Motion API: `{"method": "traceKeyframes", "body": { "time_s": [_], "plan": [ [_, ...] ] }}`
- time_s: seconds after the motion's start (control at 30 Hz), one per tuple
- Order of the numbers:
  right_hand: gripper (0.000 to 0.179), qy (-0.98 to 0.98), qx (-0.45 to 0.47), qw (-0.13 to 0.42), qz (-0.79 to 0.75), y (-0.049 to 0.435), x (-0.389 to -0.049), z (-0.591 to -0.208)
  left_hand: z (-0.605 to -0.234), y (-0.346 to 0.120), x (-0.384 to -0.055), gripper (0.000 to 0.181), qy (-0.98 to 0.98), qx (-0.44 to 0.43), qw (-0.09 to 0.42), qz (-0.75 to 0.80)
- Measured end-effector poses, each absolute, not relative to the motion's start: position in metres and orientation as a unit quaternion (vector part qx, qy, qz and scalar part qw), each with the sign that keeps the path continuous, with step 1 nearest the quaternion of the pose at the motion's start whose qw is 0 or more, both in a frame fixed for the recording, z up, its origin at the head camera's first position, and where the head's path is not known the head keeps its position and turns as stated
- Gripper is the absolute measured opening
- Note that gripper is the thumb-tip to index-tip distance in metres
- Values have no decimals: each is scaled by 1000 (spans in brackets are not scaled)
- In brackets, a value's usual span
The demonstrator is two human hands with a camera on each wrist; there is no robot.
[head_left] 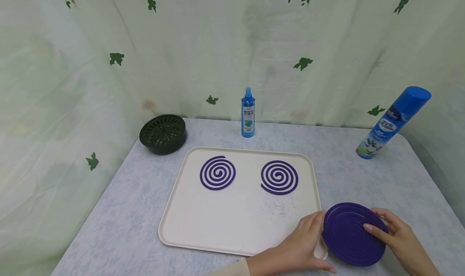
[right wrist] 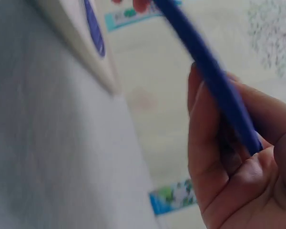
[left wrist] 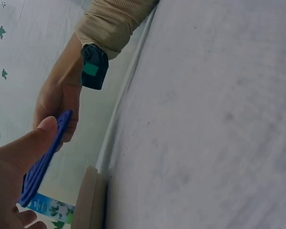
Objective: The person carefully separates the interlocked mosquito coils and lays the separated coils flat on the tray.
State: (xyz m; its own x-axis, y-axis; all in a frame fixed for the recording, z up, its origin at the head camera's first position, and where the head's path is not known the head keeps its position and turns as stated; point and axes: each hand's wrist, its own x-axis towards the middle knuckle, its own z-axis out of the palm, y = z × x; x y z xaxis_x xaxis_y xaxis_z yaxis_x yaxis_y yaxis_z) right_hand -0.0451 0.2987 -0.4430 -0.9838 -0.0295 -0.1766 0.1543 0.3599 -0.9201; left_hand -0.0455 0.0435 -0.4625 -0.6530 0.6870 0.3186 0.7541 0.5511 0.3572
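A purple mosquito coil disc (head_left: 350, 237), its spirals packed tight, is held above the table just right of the tray. My right hand (head_left: 403, 235) pinches its right side, thumb on the near face and fingers behind, as the right wrist view also shows. Beside the disc's left edge is my left hand (head_left: 296, 245), thumb and fingers spread apart over the tray's lower right corner; whether it touches the disc I cannot tell. Two loose purple coils, a left one (head_left: 218, 173) and a right one (head_left: 279, 177), lie on the cream tray (head_left: 218, 223).
A dark round slotted holder (head_left: 163, 134) sits at the table's back left. The blue spray bottle (head_left: 248, 114) stands behind the tray. Toward the back right is a tall blue aerosol can (head_left: 392, 122). A leaf-patterned curtain (head_left: 203, 58) hangs behind the table.
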Motion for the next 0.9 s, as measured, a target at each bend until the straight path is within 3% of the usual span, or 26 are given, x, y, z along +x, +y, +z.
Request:
{"method": "traceKeyframes", "body": {
  "time_s": [0.17, 0.3, 0.47, 0.67, 0.9],
  "plan": [
    [32, 783, 3, 42, -620, 288, -50, -442, -450, 38, -51, 122, -863, -396, 60, -309],
    [40, 755, -12, 2, -655, 291, -64, -468, -437, 27, -60, 114, -849, -388, 48, -356],
    [46, 690, -43, -38, -722, 285, -83, -495, -422, 8, -77, 104, -806, -376, -32, -456],
    [45, 637, -96, -46, -764, 240, -84, -454, -414, -14, -96, 92, -688, -293, -134, -650],
    [27, 626, -104, -50, -771, 198, -79, -414, -409, -35, -108, 49, -642, -192, -133, -730]
  ]
}}
